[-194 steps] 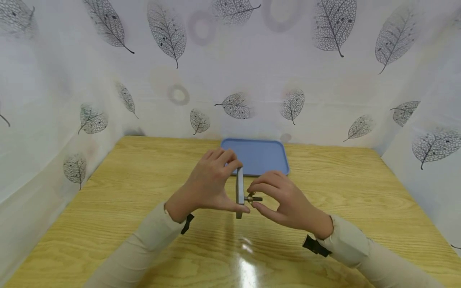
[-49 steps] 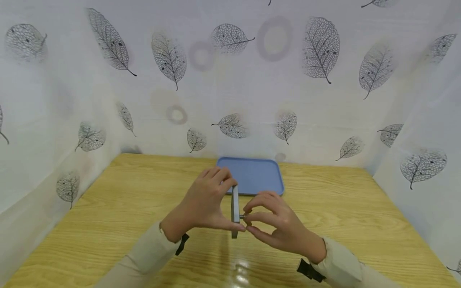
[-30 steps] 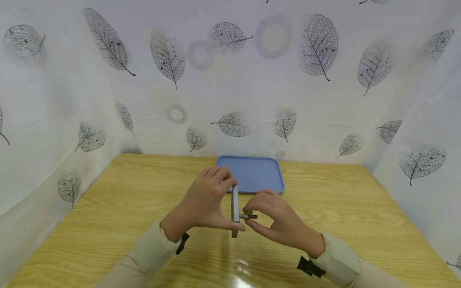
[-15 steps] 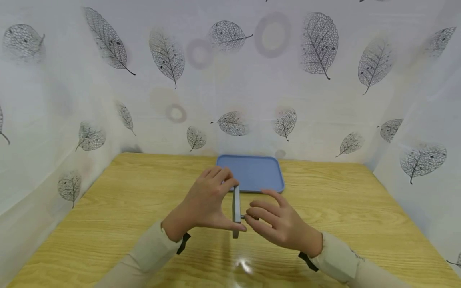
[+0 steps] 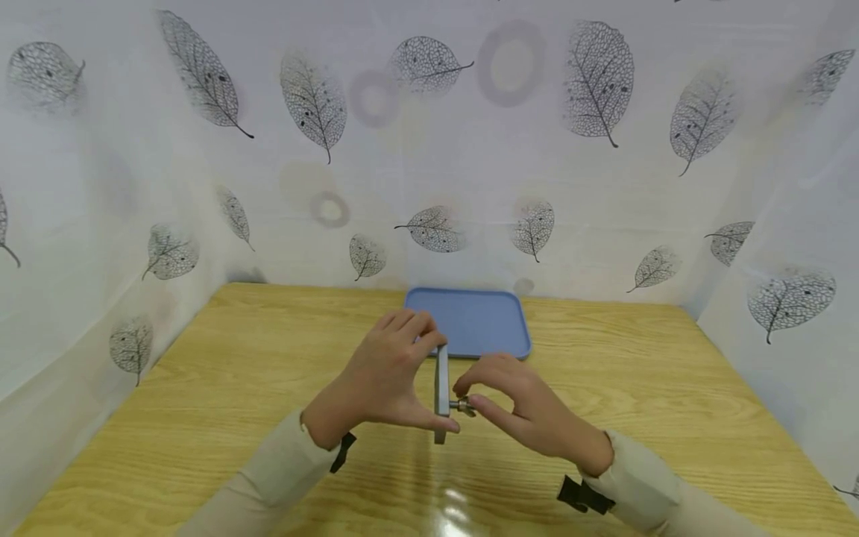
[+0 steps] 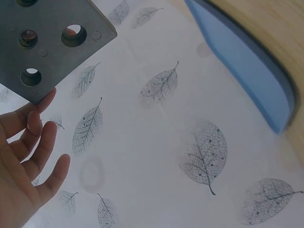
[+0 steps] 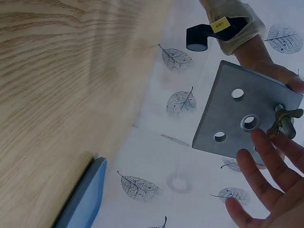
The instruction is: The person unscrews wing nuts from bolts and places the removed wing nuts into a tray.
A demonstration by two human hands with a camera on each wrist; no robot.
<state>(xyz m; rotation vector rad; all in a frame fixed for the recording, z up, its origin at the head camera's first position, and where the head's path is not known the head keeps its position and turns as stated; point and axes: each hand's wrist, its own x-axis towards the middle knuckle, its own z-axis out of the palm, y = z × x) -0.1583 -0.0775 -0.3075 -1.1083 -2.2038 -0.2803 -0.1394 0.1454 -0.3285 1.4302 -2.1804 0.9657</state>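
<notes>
In the head view my left hand [image 5: 382, 377] holds a grey square metal plate [image 5: 441, 380] on edge, fingers at its top and thumb at its lower edge. The right wrist view shows several round holes in the plate [image 7: 228, 111], with a threaded bolt [image 7: 288, 127] standing out near one corner. On that bolt sits a brass-coloured wing nut [image 5: 464, 405]. My right hand [image 5: 533, 410] has thumb and index finger at the wing nut, pinching it; the other fingers [image 7: 259, 178] are spread loosely. In the left wrist view the plate [image 6: 52, 52] shows its other face.
A blue tray [image 5: 476, 322] lies behind the hands at the back of the wood-grain table [image 5: 302, 328]. White leaf-printed cloth [image 5: 450, 149] surrounds the table at the back and sides. Both wrists carry black straps [image 5: 584, 495].
Half a second ago my right fingers covered the wing nut; now it shows between thumb and index finger. Those fingers have repeatedly shifted around it. My left hand keeps its grip on the plate.
</notes>
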